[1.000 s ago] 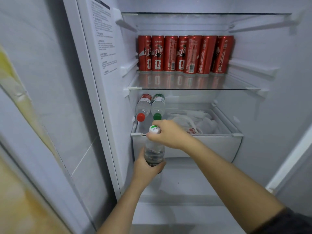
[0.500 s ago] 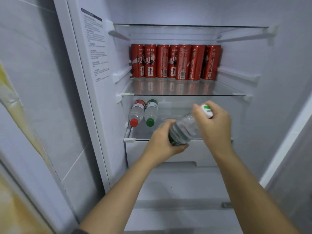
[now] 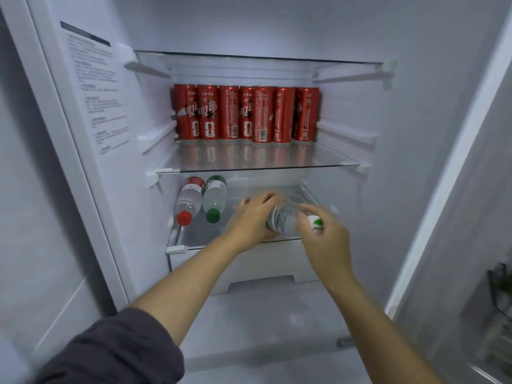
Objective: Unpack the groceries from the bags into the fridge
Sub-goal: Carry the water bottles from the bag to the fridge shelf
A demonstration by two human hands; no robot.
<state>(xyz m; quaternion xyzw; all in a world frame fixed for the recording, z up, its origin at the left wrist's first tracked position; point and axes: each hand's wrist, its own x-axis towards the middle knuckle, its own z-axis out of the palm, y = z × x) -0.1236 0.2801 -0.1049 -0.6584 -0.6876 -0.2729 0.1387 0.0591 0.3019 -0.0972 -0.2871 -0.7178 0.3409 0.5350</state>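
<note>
Both my hands hold a clear water bottle lying on its side just above the lower glass shelf of the open fridge. My left hand grips its body from the left, and my right hand holds its white-capped neck end, which points towards me. Two more bottles lie on the same shelf at the left, one with a red cap and one with a green cap. The far end of the held bottle is hidden behind my hands.
A row of several red cans stands at the back of the middle glass shelf. A white drawer sits under the lower shelf. The fridge's left wall carries a printed label. The door edge runs along the right.
The bottle went from upright in front of the drawer to lying sideways, and both hands carried it up and inward over the lower shelf. The camera moved closer to the fridge.
</note>
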